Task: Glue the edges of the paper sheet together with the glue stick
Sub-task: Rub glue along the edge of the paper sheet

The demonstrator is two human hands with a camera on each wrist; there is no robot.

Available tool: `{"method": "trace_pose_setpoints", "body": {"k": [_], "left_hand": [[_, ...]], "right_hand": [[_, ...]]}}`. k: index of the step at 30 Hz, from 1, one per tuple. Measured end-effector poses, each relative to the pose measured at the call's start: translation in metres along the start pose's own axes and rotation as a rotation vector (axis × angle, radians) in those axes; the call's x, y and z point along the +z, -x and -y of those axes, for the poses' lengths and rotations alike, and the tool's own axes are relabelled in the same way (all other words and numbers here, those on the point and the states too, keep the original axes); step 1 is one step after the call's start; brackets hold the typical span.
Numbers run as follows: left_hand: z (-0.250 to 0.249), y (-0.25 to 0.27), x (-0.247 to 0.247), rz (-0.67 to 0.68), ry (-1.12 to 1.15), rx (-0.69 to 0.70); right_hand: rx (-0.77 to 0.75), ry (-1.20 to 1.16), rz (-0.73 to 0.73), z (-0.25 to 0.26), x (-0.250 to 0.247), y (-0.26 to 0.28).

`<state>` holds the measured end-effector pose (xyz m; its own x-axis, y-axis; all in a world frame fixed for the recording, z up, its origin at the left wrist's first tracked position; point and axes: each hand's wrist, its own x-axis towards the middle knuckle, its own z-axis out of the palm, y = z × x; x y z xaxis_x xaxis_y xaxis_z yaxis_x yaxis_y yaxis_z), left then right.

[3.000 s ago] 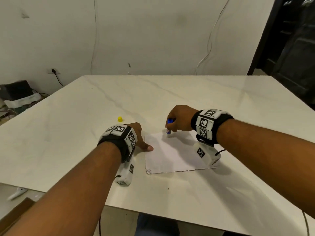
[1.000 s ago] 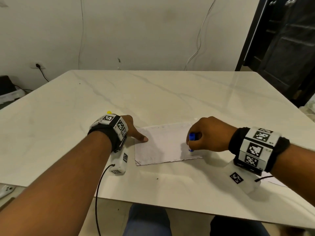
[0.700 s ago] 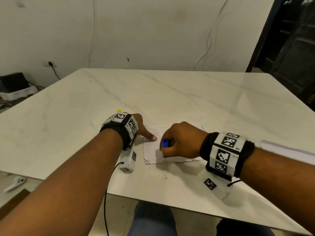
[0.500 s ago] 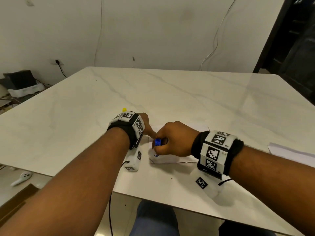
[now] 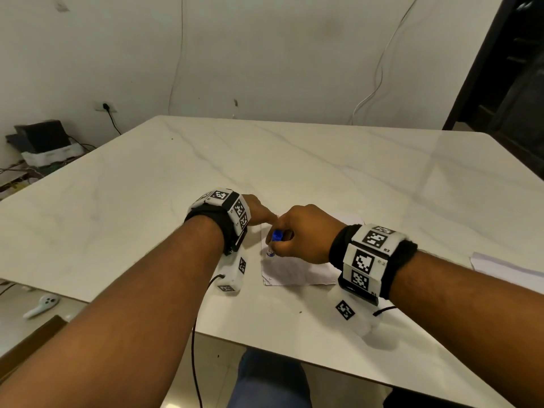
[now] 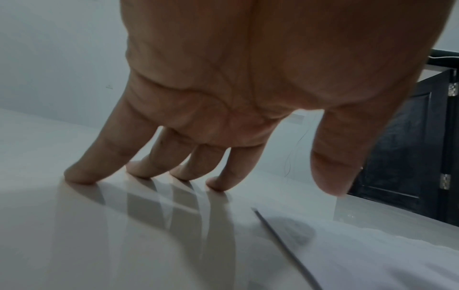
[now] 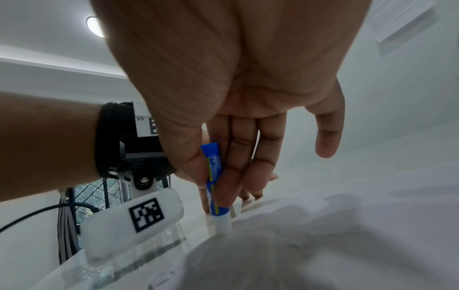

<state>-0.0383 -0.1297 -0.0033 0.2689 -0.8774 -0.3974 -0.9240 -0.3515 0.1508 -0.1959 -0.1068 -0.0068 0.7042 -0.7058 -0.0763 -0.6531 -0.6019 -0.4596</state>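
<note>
A white paper sheet (image 5: 297, 273) lies flat near the table's front edge. My right hand (image 5: 282, 240) grips a blue glue stick (image 5: 276, 237) upright between thumb and fingers. Its white tip (image 7: 222, 223) presses on the sheet's left edge (image 7: 323, 245). My left hand (image 5: 260, 212) rests just left of the sheet with straight fingers (image 6: 149, 168) on the tabletop. Its thumb (image 6: 332, 172) reaches over the paper's far-left corner (image 6: 372, 255); I cannot tell whether it touches. The two hands are almost touching.
The white marble table (image 5: 294, 172) stretches wide behind the hands. Another white sheet (image 5: 506, 267) lies at the right edge. A cable (image 5: 194, 334) hangs from my left wrist camera over the front edge. A white controller (image 5: 41, 304) lies on the floor at left.
My right hand has slid the glue stick from the sheet's near right corner leftward along the near edge and onto the left edge. The left hand has stayed in place.
</note>
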Motion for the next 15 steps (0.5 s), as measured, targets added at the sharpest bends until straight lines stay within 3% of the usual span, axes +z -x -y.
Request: {"method": "trace_pose_setpoints", "body": {"k": [15], "left_hand": [[-0.001,0.003,-0.003,-0.016,0.004,0.024]], "right_hand": [[0.15,-0.018,-0.094,-0.01,-0.015,-0.044]]}}
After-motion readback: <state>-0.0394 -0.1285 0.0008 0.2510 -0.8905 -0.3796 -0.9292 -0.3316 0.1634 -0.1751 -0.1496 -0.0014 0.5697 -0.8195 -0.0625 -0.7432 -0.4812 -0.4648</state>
